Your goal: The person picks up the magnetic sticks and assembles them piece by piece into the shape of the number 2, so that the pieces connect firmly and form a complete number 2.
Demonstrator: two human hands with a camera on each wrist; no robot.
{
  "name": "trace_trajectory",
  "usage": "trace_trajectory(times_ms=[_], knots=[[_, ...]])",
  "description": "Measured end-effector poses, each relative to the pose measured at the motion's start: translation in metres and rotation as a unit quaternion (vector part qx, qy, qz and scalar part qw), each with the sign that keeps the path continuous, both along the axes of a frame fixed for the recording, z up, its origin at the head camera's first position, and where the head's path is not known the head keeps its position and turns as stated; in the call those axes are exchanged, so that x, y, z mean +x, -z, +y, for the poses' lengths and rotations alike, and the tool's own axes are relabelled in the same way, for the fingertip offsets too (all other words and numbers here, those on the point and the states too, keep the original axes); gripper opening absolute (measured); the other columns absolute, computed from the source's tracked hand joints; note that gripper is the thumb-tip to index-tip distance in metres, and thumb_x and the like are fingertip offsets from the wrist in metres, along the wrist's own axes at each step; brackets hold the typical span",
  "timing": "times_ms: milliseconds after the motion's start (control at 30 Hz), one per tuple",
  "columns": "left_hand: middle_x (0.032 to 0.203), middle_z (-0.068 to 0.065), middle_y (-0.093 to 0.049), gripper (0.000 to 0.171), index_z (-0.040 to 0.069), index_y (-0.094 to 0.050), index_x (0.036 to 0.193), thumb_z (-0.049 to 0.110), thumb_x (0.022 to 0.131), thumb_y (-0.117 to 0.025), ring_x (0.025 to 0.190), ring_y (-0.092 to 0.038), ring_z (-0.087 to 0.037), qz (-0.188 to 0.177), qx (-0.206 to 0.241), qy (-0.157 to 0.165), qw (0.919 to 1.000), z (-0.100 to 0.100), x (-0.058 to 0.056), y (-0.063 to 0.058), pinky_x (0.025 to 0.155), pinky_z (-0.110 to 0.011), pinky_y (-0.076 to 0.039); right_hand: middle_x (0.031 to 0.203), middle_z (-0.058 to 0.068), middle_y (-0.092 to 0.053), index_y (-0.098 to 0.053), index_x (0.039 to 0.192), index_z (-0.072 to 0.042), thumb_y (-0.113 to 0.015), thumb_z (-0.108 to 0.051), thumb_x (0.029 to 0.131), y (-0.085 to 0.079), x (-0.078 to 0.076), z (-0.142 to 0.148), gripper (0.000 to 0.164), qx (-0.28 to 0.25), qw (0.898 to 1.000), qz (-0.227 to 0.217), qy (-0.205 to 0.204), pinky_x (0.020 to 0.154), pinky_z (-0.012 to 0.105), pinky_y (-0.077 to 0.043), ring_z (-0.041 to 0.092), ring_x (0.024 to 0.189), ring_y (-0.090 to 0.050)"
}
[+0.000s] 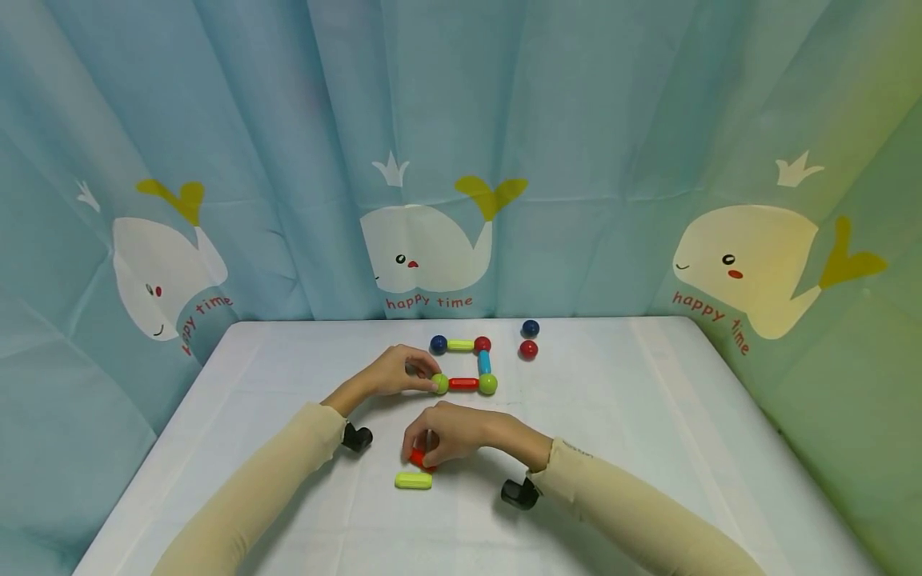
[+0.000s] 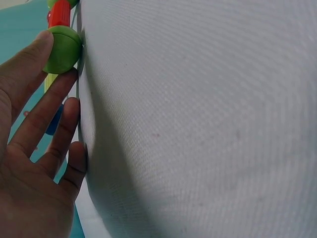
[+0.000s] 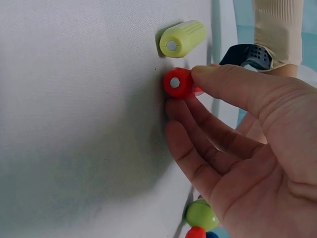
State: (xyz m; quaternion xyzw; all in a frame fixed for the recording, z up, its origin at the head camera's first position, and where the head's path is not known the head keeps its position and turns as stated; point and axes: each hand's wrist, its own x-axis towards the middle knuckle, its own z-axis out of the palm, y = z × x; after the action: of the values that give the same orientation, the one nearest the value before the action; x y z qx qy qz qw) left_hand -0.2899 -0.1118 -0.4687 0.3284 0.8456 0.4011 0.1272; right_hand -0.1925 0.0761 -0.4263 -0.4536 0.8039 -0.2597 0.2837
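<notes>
On the white table, magnetic rods and balls form an open-sided square. It runs from a dark blue ball (image 1: pixel 438 345) through a yellow-green rod (image 1: pixel 461 346), red ball (image 1: pixel 483 344), blue rod (image 1: pixel 485 364), green ball (image 1: pixel 487 384) and red rod (image 1: pixel 464 383) to a near-left green ball (image 2: pixel 63 49). My left hand (image 1: pixel 396 370) pinches that last ball between thumb and index finger. Closer to me, my right hand (image 1: pixel 454 430) pinches a loose red rod (image 3: pixel 178 83) with thumb and fingertips, its metal end showing. Beside it lies a loose yellow-green rod (image 1: pixel 414 481).
Right of the square, a loose dark blue ball (image 1: pixel 530 328) and a loose red ball (image 1: pixel 529 350) sit near the table's back edge. A light blue curtain (image 1: pixel 591 120) with printed whales hangs behind the table (image 1: pixel 634 424). Each wrist carries a black camera mount (image 1: pixel 520 494).
</notes>
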Motion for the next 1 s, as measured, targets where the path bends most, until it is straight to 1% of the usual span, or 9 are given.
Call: trace_trajectory(times_ms=[133, 433, 600, 733, 833, 900, 1000], knots=[[0.104, 0.004, -0.075, 0.023, 0.014, -0.077, 0.109, 0.023, 0.089, -0.084, 0.093, -0.067, -0.012, 0.000, 0.000, 0.000, 1.0000, 0.001, 0.000, 0.000, 0.089, -0.035, -0.056, 0.092, -0.002, -0.070, -0.076, 0.110, -0.011, -0.075, -0.002, 0.093, -0.001, 0.001, 0.001, 0.020, 0.003, 1.000, 0.005, 0.009, 0.079, 0.017, -0.052, 0.005, 0.080, -0.061], [0.103, 0.004, -0.075, 0.022, 0.013, -0.077, 0.108, 0.023, 0.089, -0.083, 0.092, -0.067, -0.012, -0.001, 0.002, -0.001, 1.0000, 0.000, 0.003, -0.003, 0.087, -0.032, -0.055, 0.091, -0.004, -0.070, -0.077, 0.114, -0.011, -0.074, -0.002, 0.093, 0.000, 0.000, 0.003, 0.023, -0.003, 1.000, 0.007, 0.005, 0.079, 0.017, -0.052, 0.004, 0.080, -0.061], [0.102, 0.004, -0.075, 0.023, 0.014, -0.077, 0.108, 0.024, 0.088, -0.084, 0.091, -0.068, -0.011, 0.000, 0.002, 0.000, 1.0000, 0.000, 0.002, -0.001, 0.086, -0.032, -0.055, 0.090, -0.005, -0.071, -0.078, 0.113, -0.011, -0.074, 0.000, 0.092, 0.003, 0.001, 0.011, 0.024, -0.027, 0.999, 0.011, 0.016, 0.076, 0.018, -0.053, 0.004, 0.078, -0.063], [0.101, 0.005, -0.075, 0.024, 0.014, -0.077, 0.109, 0.024, 0.088, -0.084, 0.090, -0.068, -0.010, -0.001, 0.002, 0.001, 1.0000, 0.001, 0.001, 0.000, 0.085, -0.031, -0.055, 0.094, -0.003, -0.073, -0.078, 0.112, -0.012, -0.073, 0.002, 0.092, 0.007, 0.001, 0.024, 0.025, -0.054, 0.998, 0.005, 0.037, 0.077, 0.020, -0.054, 0.005, 0.079, -0.064], [0.101, 0.005, -0.075, 0.024, 0.014, -0.077, 0.110, 0.024, 0.089, -0.084, 0.090, -0.068, -0.010, -0.003, 0.001, 0.001, 1.0000, 0.000, 0.002, -0.001, 0.085, -0.031, -0.055, 0.098, 0.000, -0.074, -0.078, 0.112, -0.012, -0.073, 0.001, 0.091, 0.012, 0.001, 0.034, 0.025, -0.073, 0.995, -0.015, 0.063, 0.079, 0.022, -0.055, 0.008, 0.081, -0.065], [0.102, 0.005, -0.075, 0.024, 0.013, -0.077, 0.110, 0.023, 0.089, -0.083, 0.091, -0.068, -0.010, -0.003, 0.000, 0.000, 1.0000, 0.000, 0.002, -0.001, 0.086, -0.032, -0.055, 0.099, 0.001, -0.074, -0.077, 0.113, -0.011, -0.073, 0.001, 0.092, 0.015, 0.001, 0.041, 0.025, -0.090, 0.992, -0.032, 0.084, 0.079, 0.024, -0.056, 0.011, 0.082, -0.067], [0.103, 0.004, -0.076, 0.023, 0.012, -0.077, 0.111, 0.022, 0.090, -0.082, 0.093, -0.069, -0.011, -0.004, 0.002, -0.001, 1.0000, 0.000, 0.002, -0.002, 0.089, -0.033, -0.055, 0.100, 0.005, -0.074, -0.076, 0.116, -0.008, -0.072, 0.000, 0.093, 0.018, 0.002, 0.051, 0.025, -0.118, 0.983, -0.062, 0.124, 0.078, 0.027, -0.057, 0.017, 0.082, -0.069]])
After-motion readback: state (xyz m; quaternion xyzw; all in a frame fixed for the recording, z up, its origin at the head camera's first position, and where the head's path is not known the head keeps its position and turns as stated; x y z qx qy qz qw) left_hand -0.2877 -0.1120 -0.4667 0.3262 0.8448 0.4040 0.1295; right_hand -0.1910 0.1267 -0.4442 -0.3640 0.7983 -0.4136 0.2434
